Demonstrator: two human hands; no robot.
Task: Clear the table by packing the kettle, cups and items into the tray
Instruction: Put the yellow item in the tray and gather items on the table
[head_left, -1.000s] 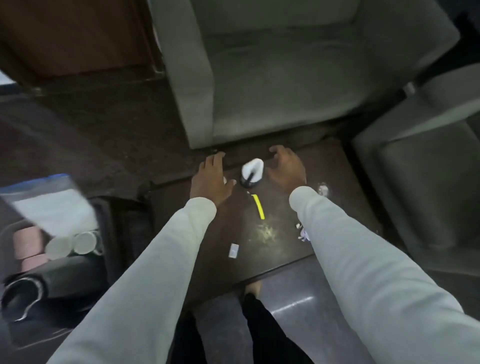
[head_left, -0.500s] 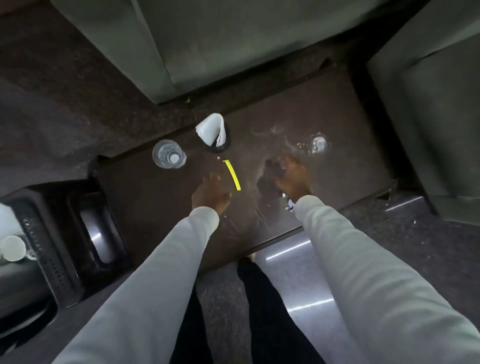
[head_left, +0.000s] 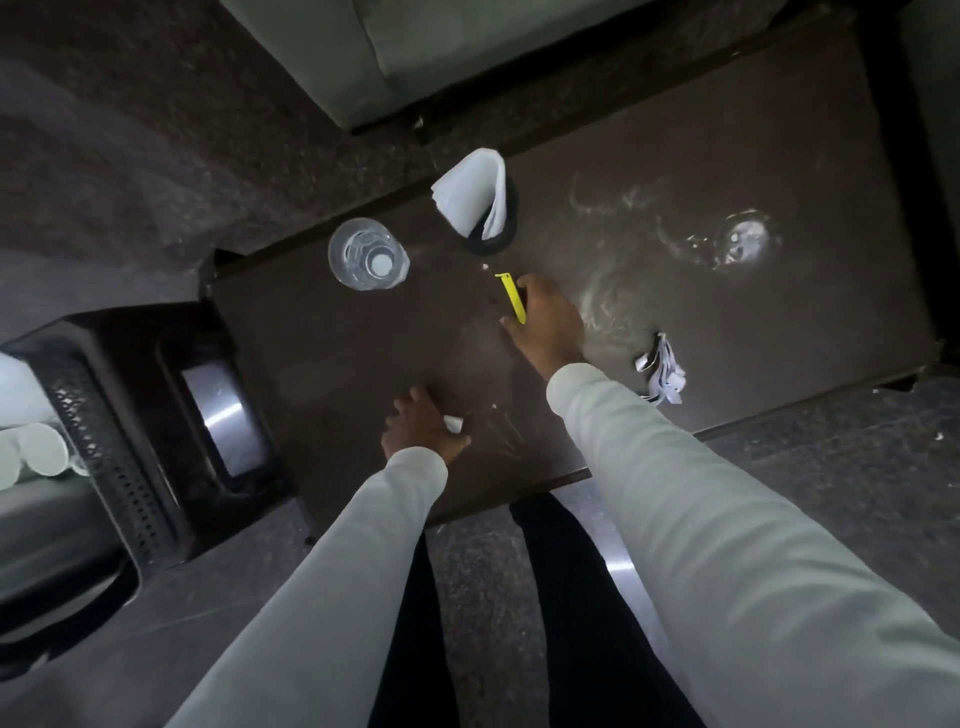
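1. Right hand (head_left: 545, 322) is down on the dark table (head_left: 322, 343), fingers curled around the lower end of the yellow stick (head_left: 511, 297). It looks like a pinch, with the stick's top end poking out clear of the fingers.
2. Left hand (head_left: 421, 428) sits nearer the table's front edge, with a small white packet (head_left: 453, 423) at its thumb side. It touches the packet, but I cannot tell whether the fingers have closed on it.
3. My read: this is small-item pickup. For the stick, get a fingertip under it and lift it flat. It lies thin on a smooth top, so a nail under the edge beats a squeeze from above.
4. Same for the packet: slide it toward the table edge if it won't lift.
5. Waiting on the table: a clear plastic cup (head_left: 368, 253) at the back left, a dark holder with white napkins (head_left: 475, 195) just behind the stick, a bundle of white sachets (head_left: 662, 371) to the right, and a crumpled clear wrapper (head_left: 743, 240) at the far right.
6. The black tray (head_left: 104, 441) stands off the table's left end, well apart from both hands, with white cups (head_left: 36, 449) beyond it.
7. The napkins stand tall and loose in the holder, so I'd carry that upright.
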